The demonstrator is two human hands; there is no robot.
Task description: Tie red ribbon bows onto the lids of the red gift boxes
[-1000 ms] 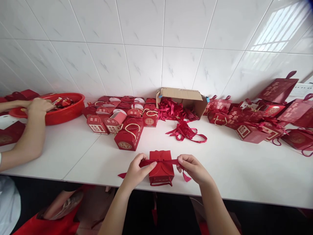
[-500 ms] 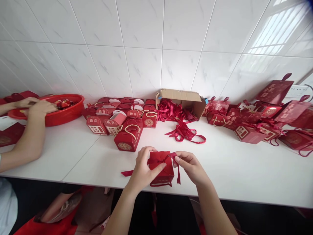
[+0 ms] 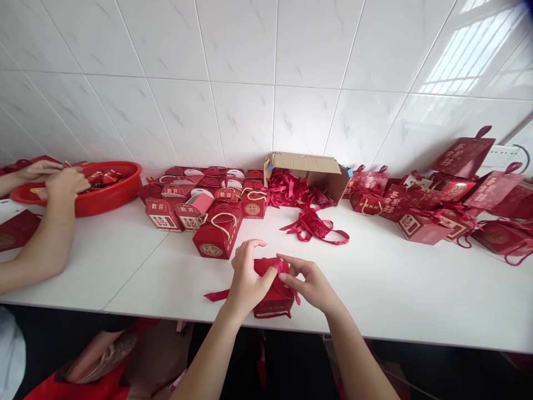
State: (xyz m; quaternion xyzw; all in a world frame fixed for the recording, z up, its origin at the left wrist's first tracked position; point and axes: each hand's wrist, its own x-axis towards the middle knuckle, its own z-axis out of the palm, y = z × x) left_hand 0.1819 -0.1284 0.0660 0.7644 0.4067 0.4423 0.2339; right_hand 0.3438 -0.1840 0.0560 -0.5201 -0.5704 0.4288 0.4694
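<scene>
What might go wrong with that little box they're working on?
The ribbon could slip: the left hand and right hand work it with just their fingertips.
The box sits near the table's front edge, so a hard tug might pull it off.
The ribbon's loose end, lying out to the left, could get caught under the arm.

Bare forearms [image 3: 353,339] converge from the near side; the left hand [image 3: 246,279] spreads thumb from curved index finger, the right hand [image 3: 308,283] pointing its index finger left.
</scene>
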